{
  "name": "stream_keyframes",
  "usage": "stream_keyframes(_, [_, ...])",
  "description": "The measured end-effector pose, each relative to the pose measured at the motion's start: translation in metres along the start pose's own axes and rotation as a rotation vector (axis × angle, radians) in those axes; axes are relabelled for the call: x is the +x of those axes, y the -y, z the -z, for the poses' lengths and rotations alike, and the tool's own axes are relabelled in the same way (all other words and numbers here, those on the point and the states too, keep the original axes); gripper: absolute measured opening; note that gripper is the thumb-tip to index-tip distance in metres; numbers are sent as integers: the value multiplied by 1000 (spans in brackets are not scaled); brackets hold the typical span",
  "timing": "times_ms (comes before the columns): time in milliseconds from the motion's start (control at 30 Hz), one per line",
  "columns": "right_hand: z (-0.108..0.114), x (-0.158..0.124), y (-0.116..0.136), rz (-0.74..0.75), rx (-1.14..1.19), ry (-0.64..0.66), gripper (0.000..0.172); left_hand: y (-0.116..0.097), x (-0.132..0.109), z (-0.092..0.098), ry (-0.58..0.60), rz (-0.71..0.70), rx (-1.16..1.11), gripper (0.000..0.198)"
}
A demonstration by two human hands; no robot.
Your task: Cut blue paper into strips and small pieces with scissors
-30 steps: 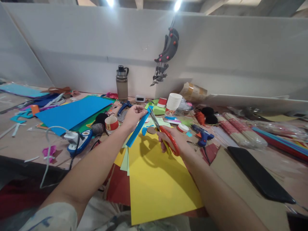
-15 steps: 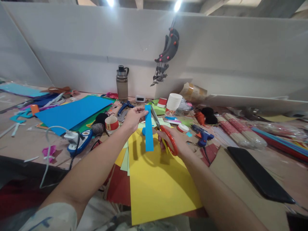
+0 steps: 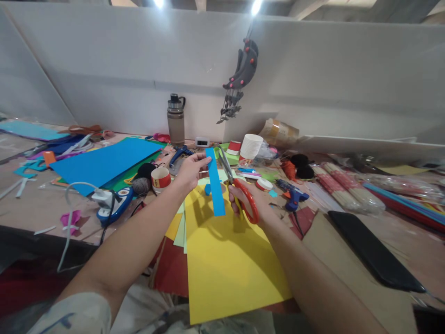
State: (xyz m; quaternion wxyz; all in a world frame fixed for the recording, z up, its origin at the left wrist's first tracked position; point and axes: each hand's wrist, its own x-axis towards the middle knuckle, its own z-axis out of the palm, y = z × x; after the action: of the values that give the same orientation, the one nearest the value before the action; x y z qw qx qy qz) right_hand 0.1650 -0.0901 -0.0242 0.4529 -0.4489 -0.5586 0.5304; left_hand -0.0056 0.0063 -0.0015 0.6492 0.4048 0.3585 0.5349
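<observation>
Above a yellow sheet (image 3: 236, 269), the left hand (image 3: 190, 171) pinches a narrow blue paper strip (image 3: 216, 190) near its far end, while the right hand (image 3: 261, 205) is closed around red-handled scissors (image 3: 231, 176) (their blades slightly parted) just to the strip's right.

Pinkish-brown tabletop (image 3: 45, 206) beneath a bottle (image 3: 176, 124), a glue gun (image 3: 295, 198), a magenta scrap (image 3: 74, 218).

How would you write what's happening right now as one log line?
left fingers: pinching blue strip near its far end | right fingers: holding scissors beside the strip | underneath: yellow sheet
</observation>
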Motion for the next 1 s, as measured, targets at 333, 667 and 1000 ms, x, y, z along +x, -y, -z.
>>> stream_keyframes(333, [4, -5, 15, -76, -128, 66, 34, -4, 9, 7, -4, -133, 173, 20])
stream_keyframes(667, [1, -12, 30, -126, -224, 57, 31, -11, 4, 8, 210, -59, 226, 38])
stream_keyframes(1000, [9, -10, 24, -132, -226, 93, 29, -28, -1, 15, 205, -19, 367, 51])
